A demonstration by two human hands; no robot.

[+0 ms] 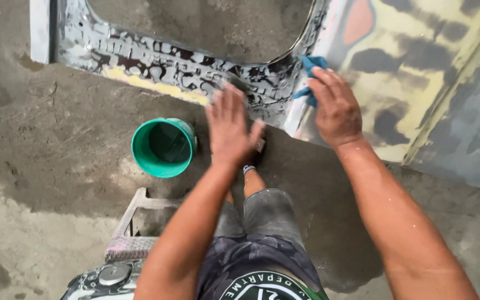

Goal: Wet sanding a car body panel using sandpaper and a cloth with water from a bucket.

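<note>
My left hand presses flat, fingers together, on the lower edge of a sanded vehicle body panel with patchy black, grey and yellow paint; a small dark block shows under its palm by the thumb. My right hand holds a blue cloth against the panel's pillar, where the window opening curves up. My legs in grey shorts stand below.
A green bucket stands on the wet concrete floor left of my left hand. A small worn stool sits by my left leg. The panel continues to the right with yellow and grey patches.
</note>
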